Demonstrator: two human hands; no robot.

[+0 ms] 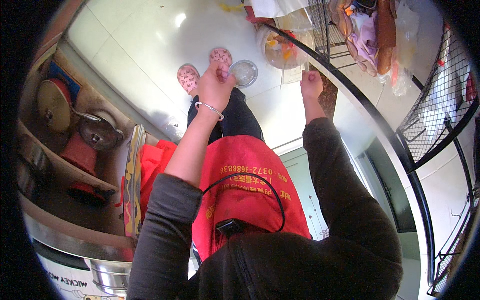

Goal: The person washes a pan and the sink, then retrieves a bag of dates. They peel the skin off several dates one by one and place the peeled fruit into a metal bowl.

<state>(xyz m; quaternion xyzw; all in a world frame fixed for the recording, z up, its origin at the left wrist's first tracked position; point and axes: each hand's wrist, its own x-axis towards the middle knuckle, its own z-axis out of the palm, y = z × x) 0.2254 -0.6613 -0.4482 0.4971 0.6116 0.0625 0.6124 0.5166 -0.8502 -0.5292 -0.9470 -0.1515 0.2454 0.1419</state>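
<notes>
My left hand, with a silver bangle at the wrist, pinches the edge of a small round dish-like object with a greyish rim. Its middle looks clear or pale grey; any contents cannot be made out. Off to the right, the fingers of my right hand are curled closed. A thin pale object rises from them, too small to name. Just left of that hand is clear plastic, below a clear round container with red and orange bits inside.
A black wire rack curves along the right, with bags and a purple cloth. At left, an open shelf holds pot lids and a red container. A steel pot stands lower left. Pale floor tiles lie ahead.
</notes>
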